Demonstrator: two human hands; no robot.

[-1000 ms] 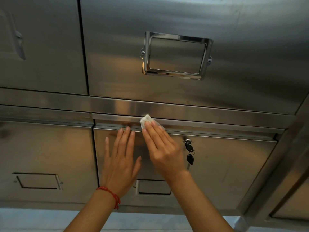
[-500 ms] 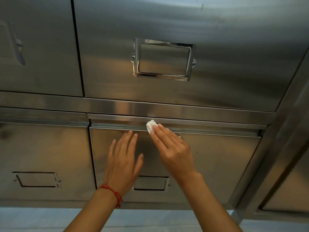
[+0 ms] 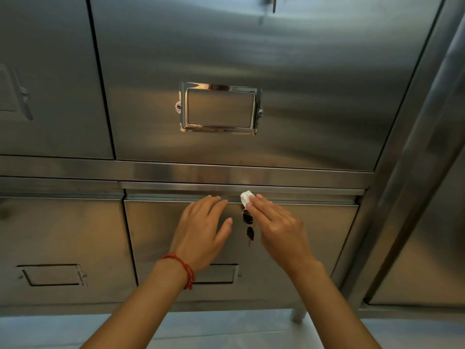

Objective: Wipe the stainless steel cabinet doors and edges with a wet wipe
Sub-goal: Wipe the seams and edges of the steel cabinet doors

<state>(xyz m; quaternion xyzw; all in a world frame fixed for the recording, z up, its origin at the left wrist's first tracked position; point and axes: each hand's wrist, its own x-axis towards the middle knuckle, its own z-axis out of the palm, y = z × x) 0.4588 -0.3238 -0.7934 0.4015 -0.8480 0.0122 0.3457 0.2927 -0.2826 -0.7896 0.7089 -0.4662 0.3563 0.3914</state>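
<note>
Right hand [image 3: 278, 226] fingers flat together, pressing wet wipe [image 3: 246, 197] on lower door [image 3: 314, 222] top edge, just above keys [image 3: 248, 226]. Left hand [image 3: 201, 230] spread flat left of keys. Edge right of keys bare.

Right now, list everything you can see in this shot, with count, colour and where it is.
cabinet doors: four in the main unit, silver steel, two upper, two lower
label frame: one, chrome, upper right door
recessed handles: two, steel, lower doors, one partly hidden behind the wrist
keys: a small bunch, dark, hanging at the lower right door's top
wet wipe: one, white, on that door's top edge
bracelet: one, red, left wrist
left hand: flat on the lower right door
right hand: fingertips pressing the wipe
</note>
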